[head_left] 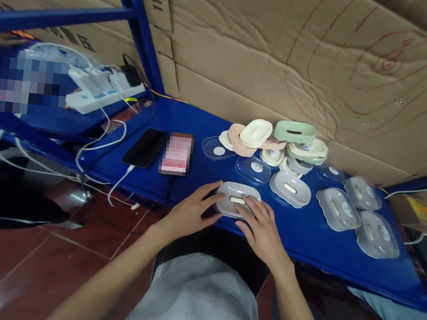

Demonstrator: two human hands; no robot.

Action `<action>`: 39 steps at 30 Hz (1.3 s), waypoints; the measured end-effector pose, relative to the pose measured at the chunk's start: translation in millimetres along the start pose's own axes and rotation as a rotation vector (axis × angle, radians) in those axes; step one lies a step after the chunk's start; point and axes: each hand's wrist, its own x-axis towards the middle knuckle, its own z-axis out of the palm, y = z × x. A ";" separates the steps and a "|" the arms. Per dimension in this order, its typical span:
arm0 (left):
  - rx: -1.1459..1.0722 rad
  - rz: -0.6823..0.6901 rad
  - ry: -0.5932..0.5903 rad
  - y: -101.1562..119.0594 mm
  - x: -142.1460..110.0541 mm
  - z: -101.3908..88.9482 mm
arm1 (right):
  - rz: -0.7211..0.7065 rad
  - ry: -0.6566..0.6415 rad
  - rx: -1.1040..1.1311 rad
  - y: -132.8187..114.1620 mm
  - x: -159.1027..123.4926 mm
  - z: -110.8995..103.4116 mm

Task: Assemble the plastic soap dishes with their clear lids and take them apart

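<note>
A grey oval soap dish (233, 209) with a cream bar-shaped piece in its middle lies near the front edge of the blue table. My left hand (200, 207) grips its left end, thumb at the near side and fingers at the far side. From the right, my right hand (258, 218) holds the other end, its fingertips over the rim near the cream piece. Just behind lies a clear plastic lid (248, 173) with a round sticker. A similar grey soap dish (297, 193) sits to the right of my hands.
At the back is a pile of cream, pink and green dish parts (294, 133). Several lidded grey dishes (336, 211) stand at right. Left are a black phone (144, 147), a second phone (176, 153), white cables (116, 190) and a blue rack post (142, 35). Cardboard (239, 56) walls the back.
</note>
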 end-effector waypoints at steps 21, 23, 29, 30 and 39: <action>-0.267 -0.111 -0.064 -3.2 1.7 -19.6 | 0.324 0.321 0.148 23.5 -40.5 -14.7; -0.285 -0.140 -0.086 -1.2 3.3 -22.2 | 0.314 0.291 0.234 18.3 -37.8 -20.3; -0.345 -0.140 -0.052 -2.8 4.9 -23.6 | 0.088 0.083 0.315 2.6 -5.4 -8.6; -0.352 -0.143 -0.050 -3.7 4.8 -23.5 | 0.049 0.070 0.317 0.8 -0.6 -5.9; -0.341 -0.165 -0.069 -4.0 5.2 -22.5 | 0.143 0.143 0.323 14.9 12.0 -2.1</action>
